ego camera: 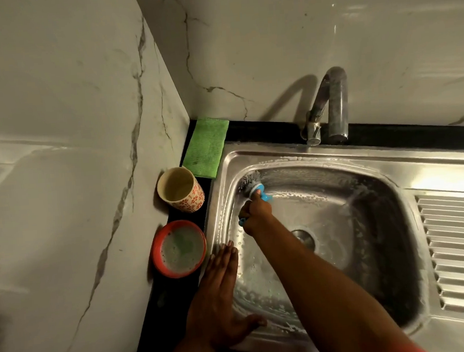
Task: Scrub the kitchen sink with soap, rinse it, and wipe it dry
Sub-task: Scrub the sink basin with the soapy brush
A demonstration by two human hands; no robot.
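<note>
One head-worn wide-angle view looks steeply down and forward from close above the sink [320,153], set in a wall corner [188,115]; both forearms reach in from the bottom edge.

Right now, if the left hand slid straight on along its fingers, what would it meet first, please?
Most likely the brush, its blue handle end held in the right hand, just beyond the left hand; depth is unclear, so it might pass above.
</note>
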